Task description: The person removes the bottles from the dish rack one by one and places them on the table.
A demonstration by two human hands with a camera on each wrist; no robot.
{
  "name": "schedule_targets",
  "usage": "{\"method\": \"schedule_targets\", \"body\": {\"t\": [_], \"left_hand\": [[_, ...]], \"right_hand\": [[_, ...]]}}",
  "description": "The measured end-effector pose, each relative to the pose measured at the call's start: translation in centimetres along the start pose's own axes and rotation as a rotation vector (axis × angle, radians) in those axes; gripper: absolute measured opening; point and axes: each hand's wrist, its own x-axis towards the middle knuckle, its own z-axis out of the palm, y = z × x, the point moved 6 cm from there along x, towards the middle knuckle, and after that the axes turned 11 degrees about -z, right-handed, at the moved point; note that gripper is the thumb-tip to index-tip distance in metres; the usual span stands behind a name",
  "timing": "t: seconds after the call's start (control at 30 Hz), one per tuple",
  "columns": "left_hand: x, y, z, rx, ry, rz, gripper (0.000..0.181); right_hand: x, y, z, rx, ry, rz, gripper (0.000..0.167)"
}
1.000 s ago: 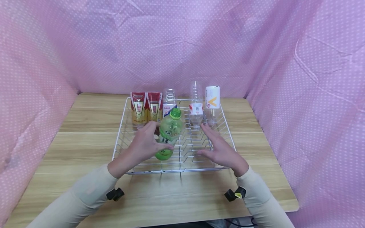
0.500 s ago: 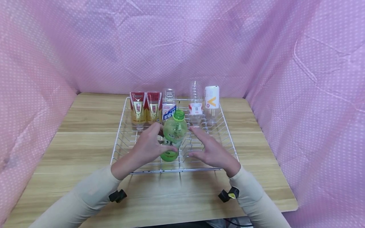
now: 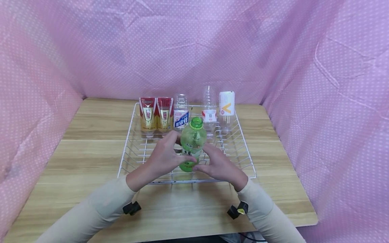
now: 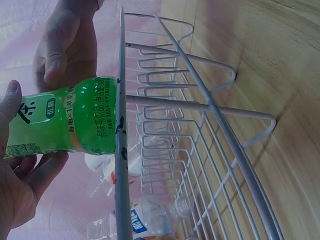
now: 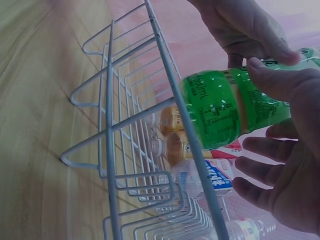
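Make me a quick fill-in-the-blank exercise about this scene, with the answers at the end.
The held bottle, between the left hand and the right hand, is coloured ____.
Beyond the hands, ____ other bottles stand in the wire rack.
The red-and-gold pair stands at that row's ____ end.
The rightmost bottle shows a large letter ____.
Missing words: green; five; left; V.

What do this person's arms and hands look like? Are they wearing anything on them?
Both arms wear long cream sleeves, left sleeve and right sleeve, ending at the wrist. Left grip and right grip are human hands without gloves. Near each cuff sits a small, boxy black device, left device and right device; the right one shows a yellow patch.
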Motion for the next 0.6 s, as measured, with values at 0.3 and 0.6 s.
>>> {"method": "schedule_targets", "body": {"t": [0.3,0.6], "left_hand": [[-0.16,-0.25,0.11,0.009,0.016,0.010,0.063],[-0.12,-0.49,0.04,0.000,0.041,0.035,0.065]], "right_hand": [[0.10,0.10,0.39,0.003,0.035,0.013,0.065],[0.39,0.01,0.69,0.006,0.081,0.030,0.065]]}}
